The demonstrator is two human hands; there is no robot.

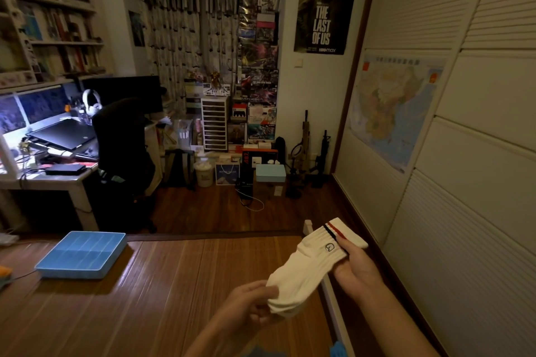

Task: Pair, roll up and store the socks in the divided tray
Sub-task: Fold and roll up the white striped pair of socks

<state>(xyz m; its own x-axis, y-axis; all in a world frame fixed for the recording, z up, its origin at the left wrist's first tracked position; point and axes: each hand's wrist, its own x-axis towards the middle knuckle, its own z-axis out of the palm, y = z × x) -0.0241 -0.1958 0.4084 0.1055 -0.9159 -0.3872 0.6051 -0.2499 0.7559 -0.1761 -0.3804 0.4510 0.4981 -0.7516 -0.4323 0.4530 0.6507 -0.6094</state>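
Observation:
A white sock pair (307,264) with dark and red stripes at the cuff is stretched between my two hands above the bamboo mat's right edge. My left hand (252,304) pinches the toe end, fingers curled round it. My right hand (355,266) grips the cuff end from below, thumb on top near the stripes. The blue divided tray (46,266) sits on the mat at the left, well away from both hands; its compartments look empty.
The bamboo mat (162,293) covers the surface in front of me. A slatted wardrobe door (464,211) with a map runs along the right. A desk, dark chair (121,153) and stacked boxes stand beyond on the wooden floor. Something blue (338,349) shows at the bottom edge.

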